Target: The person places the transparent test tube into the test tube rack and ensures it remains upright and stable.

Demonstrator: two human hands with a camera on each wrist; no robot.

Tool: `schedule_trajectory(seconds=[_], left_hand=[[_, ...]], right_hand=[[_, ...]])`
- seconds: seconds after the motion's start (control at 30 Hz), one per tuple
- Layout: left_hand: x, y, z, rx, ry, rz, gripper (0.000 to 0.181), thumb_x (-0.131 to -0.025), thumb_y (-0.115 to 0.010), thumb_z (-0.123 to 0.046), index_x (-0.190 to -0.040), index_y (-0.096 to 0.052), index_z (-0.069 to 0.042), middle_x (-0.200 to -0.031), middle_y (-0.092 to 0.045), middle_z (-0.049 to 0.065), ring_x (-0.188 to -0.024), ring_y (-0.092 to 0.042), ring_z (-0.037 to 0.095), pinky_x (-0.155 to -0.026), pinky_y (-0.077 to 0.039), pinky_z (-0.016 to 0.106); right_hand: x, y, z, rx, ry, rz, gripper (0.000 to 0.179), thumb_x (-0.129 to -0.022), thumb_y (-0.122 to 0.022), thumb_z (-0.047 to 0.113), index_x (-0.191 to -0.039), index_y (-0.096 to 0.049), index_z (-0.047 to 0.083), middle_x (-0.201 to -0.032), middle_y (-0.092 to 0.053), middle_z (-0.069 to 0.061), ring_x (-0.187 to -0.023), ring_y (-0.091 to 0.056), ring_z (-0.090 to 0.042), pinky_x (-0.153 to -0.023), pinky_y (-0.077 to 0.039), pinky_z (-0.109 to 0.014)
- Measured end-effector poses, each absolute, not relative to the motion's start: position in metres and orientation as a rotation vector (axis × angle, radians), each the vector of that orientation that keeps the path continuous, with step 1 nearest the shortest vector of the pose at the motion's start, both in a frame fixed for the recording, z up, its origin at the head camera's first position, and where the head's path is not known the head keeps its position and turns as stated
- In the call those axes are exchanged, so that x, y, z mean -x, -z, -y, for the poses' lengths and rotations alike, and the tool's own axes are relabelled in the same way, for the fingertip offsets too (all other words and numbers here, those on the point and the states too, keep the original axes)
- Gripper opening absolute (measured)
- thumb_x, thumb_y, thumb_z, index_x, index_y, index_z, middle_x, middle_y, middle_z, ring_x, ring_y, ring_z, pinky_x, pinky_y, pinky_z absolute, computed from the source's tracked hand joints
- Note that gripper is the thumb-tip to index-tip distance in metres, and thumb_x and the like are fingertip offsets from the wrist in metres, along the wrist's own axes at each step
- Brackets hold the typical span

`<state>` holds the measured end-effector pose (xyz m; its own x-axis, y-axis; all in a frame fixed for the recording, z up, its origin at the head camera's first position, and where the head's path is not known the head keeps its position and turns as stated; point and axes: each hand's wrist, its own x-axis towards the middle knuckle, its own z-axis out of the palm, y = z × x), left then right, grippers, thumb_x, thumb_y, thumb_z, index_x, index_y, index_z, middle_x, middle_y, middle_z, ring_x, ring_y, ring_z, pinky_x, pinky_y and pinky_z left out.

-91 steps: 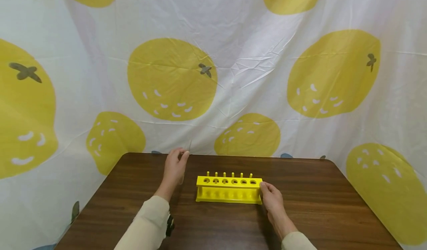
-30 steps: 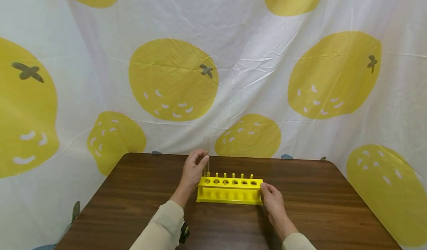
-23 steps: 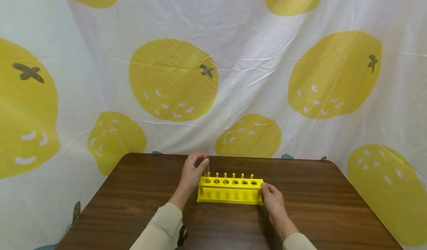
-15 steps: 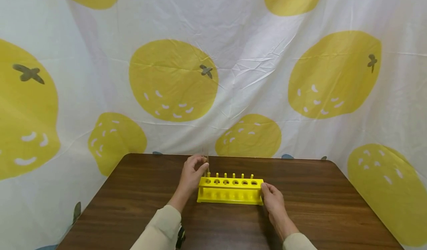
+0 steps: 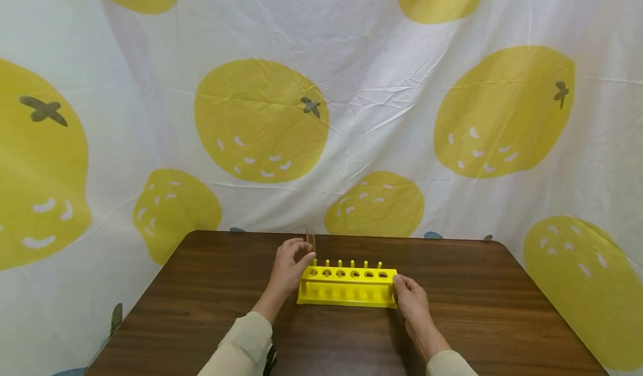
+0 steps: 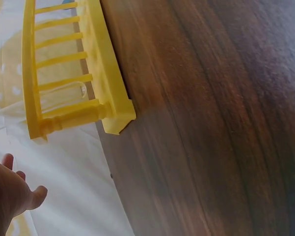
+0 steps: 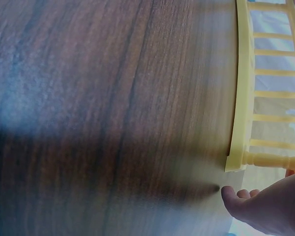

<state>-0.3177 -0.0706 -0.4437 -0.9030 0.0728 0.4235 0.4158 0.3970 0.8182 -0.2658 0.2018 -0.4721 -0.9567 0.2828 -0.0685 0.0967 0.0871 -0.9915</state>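
Observation:
A yellow test tube rack [image 5: 346, 276] stands on the table with a row of holes and pegs behind them. My left hand [image 5: 289, 264] pinches a clear glass test tube [image 5: 311, 235] upright at the rack's left end. In the left wrist view the rounded lower part of the test tube [image 6: 64, 94] shows inside the rack, below its top bar, with my left hand [image 6: 12, 194] beyond the bar. At the other end my right hand [image 5: 412, 303] holds the top bar's right edge between thumb and fingers. The right wrist view shows that hand [image 7: 265, 204] beside the rack's end post [image 7: 272, 160].
The dark wooden table [image 5: 477, 309] has rounded far corners. Close behind it hangs a white curtain [image 5: 372, 108] printed with yellow lemons. A black band [image 5: 271, 359] shows under the left sleeve.
My left hand has moved right to the rack's left end, bringing the test tube upright, then lowered it so its lower part is inside the rack. My right hand stays at the right end.

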Motion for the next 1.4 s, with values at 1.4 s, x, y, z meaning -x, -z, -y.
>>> schedule_trajectory(seconds=[1.4], left_hand=[[0.311, 0.456, 0.072, 0.37, 1.494, 2.467, 0.019, -0.097, -0.067, -0.017, -0.11, -0.068, -0.004, -0.136, -0.05, 0.017, -0.131, -0.04, 0.04, -0.104, -0.036, 0.059]], right_hand=[[0.265, 0.471, -0.202, 0.397, -1.996, 2.214, 0.054, -0.108, -0.041, 0.029, -0.141, -0.041, -0.014, -0.144, -0.039, -0.034, -0.132, -0.037, -0.046, -0.111, -0.029, -0.057]])
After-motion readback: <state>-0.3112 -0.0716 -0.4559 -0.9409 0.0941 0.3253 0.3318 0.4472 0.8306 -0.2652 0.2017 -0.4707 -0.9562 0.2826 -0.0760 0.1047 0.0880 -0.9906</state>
